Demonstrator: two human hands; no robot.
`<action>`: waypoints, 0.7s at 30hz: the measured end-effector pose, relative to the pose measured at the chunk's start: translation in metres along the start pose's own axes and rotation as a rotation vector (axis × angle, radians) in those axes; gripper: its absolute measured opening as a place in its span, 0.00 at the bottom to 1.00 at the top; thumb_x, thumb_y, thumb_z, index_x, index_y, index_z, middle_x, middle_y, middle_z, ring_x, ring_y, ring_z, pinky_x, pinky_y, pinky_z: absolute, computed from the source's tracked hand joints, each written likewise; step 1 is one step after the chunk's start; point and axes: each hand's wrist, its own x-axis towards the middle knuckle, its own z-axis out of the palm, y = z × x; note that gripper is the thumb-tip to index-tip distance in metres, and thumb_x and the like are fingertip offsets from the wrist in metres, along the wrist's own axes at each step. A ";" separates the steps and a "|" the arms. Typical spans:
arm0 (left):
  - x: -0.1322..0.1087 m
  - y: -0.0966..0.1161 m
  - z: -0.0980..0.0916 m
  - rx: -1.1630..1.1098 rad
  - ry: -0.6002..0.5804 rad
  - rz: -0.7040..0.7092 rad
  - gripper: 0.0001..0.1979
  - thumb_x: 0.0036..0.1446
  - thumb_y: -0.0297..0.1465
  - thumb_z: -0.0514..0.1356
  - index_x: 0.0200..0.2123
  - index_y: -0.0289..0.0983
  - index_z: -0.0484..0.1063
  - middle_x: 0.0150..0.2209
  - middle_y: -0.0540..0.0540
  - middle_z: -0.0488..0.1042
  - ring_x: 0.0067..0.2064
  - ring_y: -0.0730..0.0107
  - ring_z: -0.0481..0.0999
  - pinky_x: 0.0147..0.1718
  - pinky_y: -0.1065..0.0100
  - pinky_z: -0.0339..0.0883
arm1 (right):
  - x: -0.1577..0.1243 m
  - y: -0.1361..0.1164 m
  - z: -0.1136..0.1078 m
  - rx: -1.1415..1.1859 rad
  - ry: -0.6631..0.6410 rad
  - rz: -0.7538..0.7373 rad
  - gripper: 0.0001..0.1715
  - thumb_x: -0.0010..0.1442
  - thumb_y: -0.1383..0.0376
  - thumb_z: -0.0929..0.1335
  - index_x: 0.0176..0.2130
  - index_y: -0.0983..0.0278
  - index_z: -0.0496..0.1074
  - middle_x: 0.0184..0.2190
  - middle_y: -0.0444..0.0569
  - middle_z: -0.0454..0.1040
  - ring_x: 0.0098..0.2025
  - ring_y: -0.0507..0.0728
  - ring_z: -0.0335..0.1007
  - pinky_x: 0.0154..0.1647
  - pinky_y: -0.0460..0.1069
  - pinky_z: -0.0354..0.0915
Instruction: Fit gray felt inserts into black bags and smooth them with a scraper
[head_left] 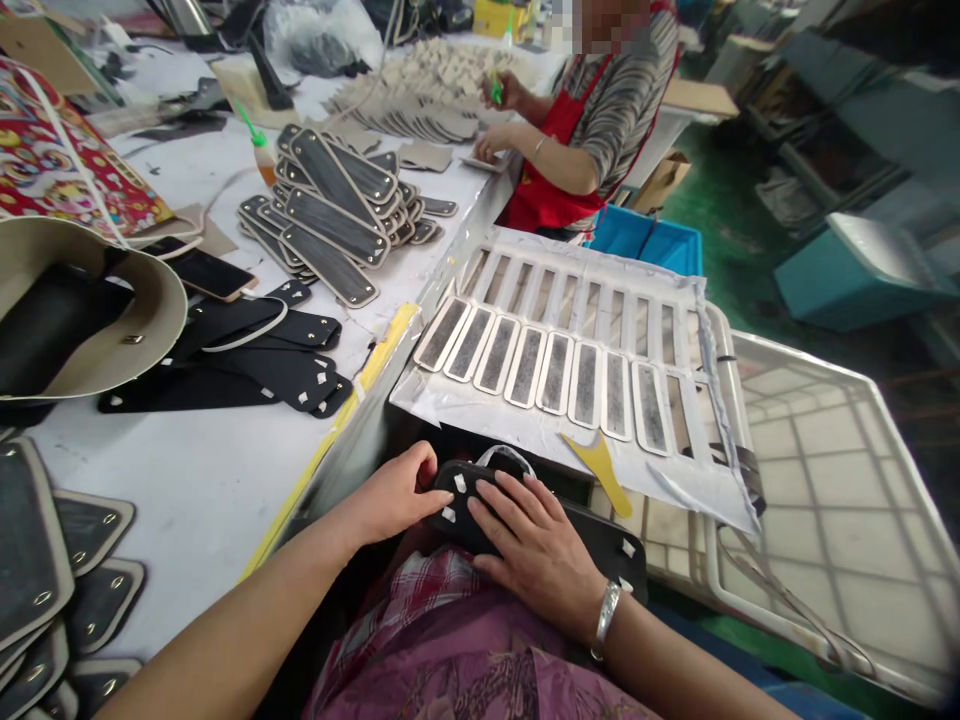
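Black strap (604,542) lies across the lap, just below the table (225,480) edge. Left hand (397,495) pinches its rounded end. Right hand (536,550) lies flat on its middle, fingers spread. Judged light, thin and floppy. Best held by both ends, clear of the white tabs (459,483).

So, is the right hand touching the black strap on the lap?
Touching. The head view shows the right hand lying flat on the black strap, fingers pressed onto its surface.
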 end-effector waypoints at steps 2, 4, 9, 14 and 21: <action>0.000 -0.001 0.000 -0.036 -0.007 -0.022 0.12 0.48 0.36 0.59 0.31 0.40 0.57 0.27 0.56 0.61 0.29 0.73 0.64 0.25 0.73 0.60 | -0.004 -0.001 0.000 -0.016 0.022 -0.020 0.27 0.63 0.54 0.59 0.59 0.60 0.58 0.59 0.44 0.60 0.62 0.61 0.45 0.63 0.60 0.40; -0.001 -0.001 0.002 -0.108 -0.010 -0.053 0.12 0.49 0.36 0.59 0.31 0.40 0.56 0.27 0.56 0.60 0.29 0.73 0.64 0.23 0.73 0.61 | -0.005 -0.004 0.000 -0.016 0.051 -0.020 0.26 0.63 0.54 0.59 0.58 0.61 0.59 0.58 0.44 0.62 0.62 0.60 0.46 0.63 0.59 0.40; -0.002 -0.002 0.007 -0.215 -0.028 -0.067 0.12 0.49 0.35 0.58 0.31 0.40 0.54 0.27 0.56 0.58 0.29 0.72 0.64 0.20 0.74 0.63 | 0.002 -0.012 -0.002 0.004 0.045 -0.020 0.28 0.62 0.53 0.60 0.58 0.61 0.58 0.58 0.43 0.61 0.62 0.60 0.46 0.63 0.58 0.45; -0.007 -0.005 0.002 -0.351 -0.084 -0.027 0.13 0.48 0.32 0.60 0.32 0.40 0.56 0.29 0.55 0.58 0.30 0.75 0.63 0.23 0.74 0.66 | 0.001 -0.011 -0.008 0.015 0.009 -0.017 0.28 0.63 0.53 0.59 0.60 0.58 0.56 0.59 0.41 0.59 0.62 0.59 0.47 0.62 0.58 0.47; 0.000 -0.004 -0.004 -0.411 -0.160 -0.111 0.14 0.49 0.39 0.59 0.33 0.39 0.56 0.31 0.54 0.58 0.31 0.73 0.66 0.24 0.69 0.70 | 0.002 -0.011 -0.005 0.041 0.004 -0.003 0.28 0.62 0.54 0.60 0.59 0.58 0.57 0.59 0.42 0.59 0.62 0.60 0.46 0.63 0.59 0.45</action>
